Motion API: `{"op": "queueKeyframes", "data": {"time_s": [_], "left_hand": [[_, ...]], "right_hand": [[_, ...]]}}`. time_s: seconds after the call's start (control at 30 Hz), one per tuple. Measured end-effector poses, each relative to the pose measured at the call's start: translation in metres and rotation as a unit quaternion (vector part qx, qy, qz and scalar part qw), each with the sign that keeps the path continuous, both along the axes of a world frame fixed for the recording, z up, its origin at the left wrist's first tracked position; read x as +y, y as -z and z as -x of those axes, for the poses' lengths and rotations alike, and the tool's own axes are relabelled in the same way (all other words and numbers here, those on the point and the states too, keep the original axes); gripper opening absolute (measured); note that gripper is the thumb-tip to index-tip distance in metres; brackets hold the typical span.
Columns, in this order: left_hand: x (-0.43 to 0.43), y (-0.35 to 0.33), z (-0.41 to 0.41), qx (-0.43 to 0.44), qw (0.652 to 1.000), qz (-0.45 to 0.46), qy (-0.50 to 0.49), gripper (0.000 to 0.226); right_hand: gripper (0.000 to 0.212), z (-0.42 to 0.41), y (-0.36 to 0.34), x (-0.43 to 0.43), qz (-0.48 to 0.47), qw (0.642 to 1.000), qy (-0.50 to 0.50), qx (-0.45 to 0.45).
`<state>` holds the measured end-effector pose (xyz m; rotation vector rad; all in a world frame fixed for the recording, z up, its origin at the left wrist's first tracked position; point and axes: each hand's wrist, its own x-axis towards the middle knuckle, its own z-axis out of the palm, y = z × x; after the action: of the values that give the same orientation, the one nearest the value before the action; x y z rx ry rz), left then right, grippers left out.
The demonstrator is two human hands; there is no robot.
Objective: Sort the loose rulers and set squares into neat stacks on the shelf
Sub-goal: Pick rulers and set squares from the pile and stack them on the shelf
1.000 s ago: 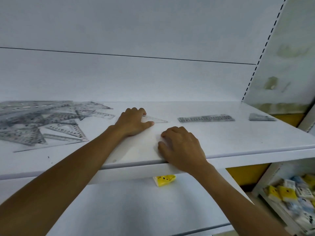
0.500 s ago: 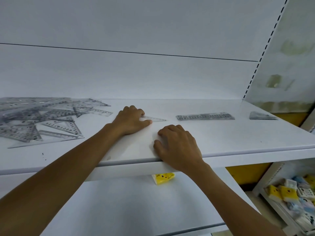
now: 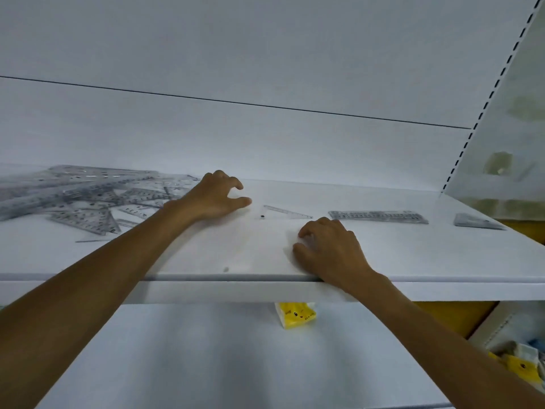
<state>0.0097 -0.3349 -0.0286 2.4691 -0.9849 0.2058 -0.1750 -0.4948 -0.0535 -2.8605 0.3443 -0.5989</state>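
Drawn back toward 9 o'clock since the earlier frame: left hand (image 3: 215, 196), thumb and curled fingers apart, holding nothing. Leaves the single set square (image 3: 284, 213) uncovered, flat on the shelf (image 3: 442, 261) at that hand's 3 o'clock. Shows right hand (image 3: 330, 249) resting near the front edge, fingers loosely bent, empty. Places loose pile (image 3: 79, 196) at 9 o'clock, ruler stack (image 3: 377, 216) and set-square stack (image 3: 477, 222) at 3 o'clock. Suggests one piece freshly released; next pick probably from the pile.
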Motion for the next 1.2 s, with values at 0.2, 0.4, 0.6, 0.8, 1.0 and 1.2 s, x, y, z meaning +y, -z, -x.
{"op": "queueKeyframes", "data": {"time_s": [0.2,0.4,0.6,0.8,1.0,1.2], "left_hand": [[0.08,-0.009,-0.013,-0.018,0.998,0.017,-0.051,0.043],[0.178,-0.008,-0.027,-0.036,0.993,0.009,-0.115,0.043],[0.268,-0.002,-0.033,-0.059,0.978,-0.011,-0.197,0.035],[0.314,0.007,-0.041,-0.055,0.963,-0.046,-0.259,0.04],[0.329,0.014,-0.052,-0.103,0.969,-0.056,-0.22,0.032],[0.331,0.019,-0.055,-0.113,0.966,-0.005,-0.234,0.038]], "right_hand": [[0.028,-0.047,-0.019,0.033,-0.006,0.997,-0.07,-0.01],[0.027,-0.113,-0.043,0.084,-0.005,0.988,-0.149,-0.033],[0.026,-0.183,-0.052,0.131,0.021,0.978,-0.209,-0.016],[0.032,-0.239,-0.047,0.183,0.048,0.96,-0.275,0.033],[0.057,-0.279,-0.038,0.231,0.139,0.932,-0.323,0.087],[0.005,-0.288,-0.024,0.247,0.169,0.909,-0.377,0.056]]}}
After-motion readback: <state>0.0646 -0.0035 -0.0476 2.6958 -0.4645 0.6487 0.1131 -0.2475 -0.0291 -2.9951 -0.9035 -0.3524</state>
